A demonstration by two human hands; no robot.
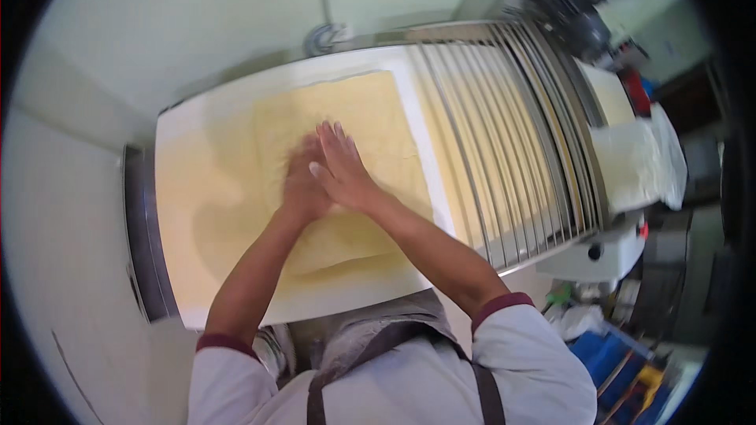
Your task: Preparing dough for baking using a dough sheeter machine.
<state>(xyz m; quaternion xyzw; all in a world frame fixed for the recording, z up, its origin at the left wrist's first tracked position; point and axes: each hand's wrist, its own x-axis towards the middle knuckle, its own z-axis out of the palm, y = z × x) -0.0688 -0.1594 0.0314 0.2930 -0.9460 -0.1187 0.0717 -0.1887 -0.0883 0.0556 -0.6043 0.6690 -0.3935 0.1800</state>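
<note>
A wide, pale yellow sheet of dough (362,110) lies flat on the work surface, its far and right edges fairly straight. Above its middle my two hands come together, palm toward palm. My right hand (348,177) is open, with its fingers stretched out and the fingertips whitish. Beside and partly behind it is my left hand (305,182), blurred by motion; its fingers look stretched out too. Nothing shows in either hand. Whether the palms touch cannot be made out.
The dough rests on a long white belt (411,94) dusted yellowish. On the right, a metal bar guard (492,142) crosses the belt beside rollers. Farther right hangs a clear plastic bag (642,161), with a blue crate (602,358) below. A pale wall (220,16) stands behind.
</note>
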